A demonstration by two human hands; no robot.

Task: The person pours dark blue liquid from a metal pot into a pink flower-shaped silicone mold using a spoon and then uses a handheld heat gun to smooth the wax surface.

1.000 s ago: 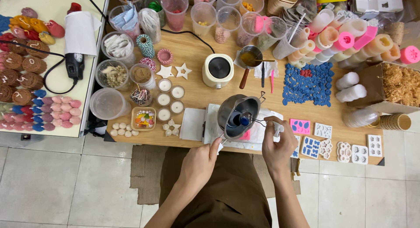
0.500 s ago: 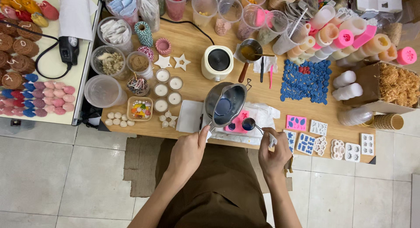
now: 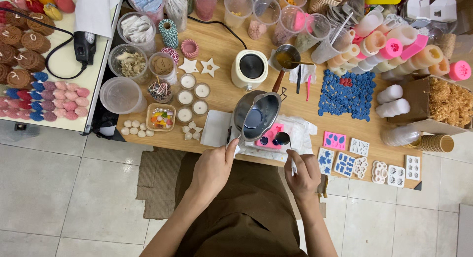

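My left hand (image 3: 213,167) grips the handle of a small metal pouring pot (image 3: 256,115) with blue liquid inside, held tilted just above a pink mould (image 3: 272,134). My right hand (image 3: 303,173) holds a metal spoon (image 3: 283,139) whose bowl sits over the pink mould, right beside the pot's lip. The mould rests on white paper (image 3: 301,127) near the front edge of a wooden table (image 3: 221,45).
Blue wax shapes (image 3: 347,95) lie in a patch to the right. Several small moulds (image 3: 367,158) line the front right edge. A cream electric warmer (image 3: 250,68), small white candles (image 3: 192,97), jars and cups crowd the back. A second table (image 3: 54,60) stands to the left.
The view has shifted a little. The pot and spoon stay together over the pink mould, with the spoon bowl now closer to the pot's lip.
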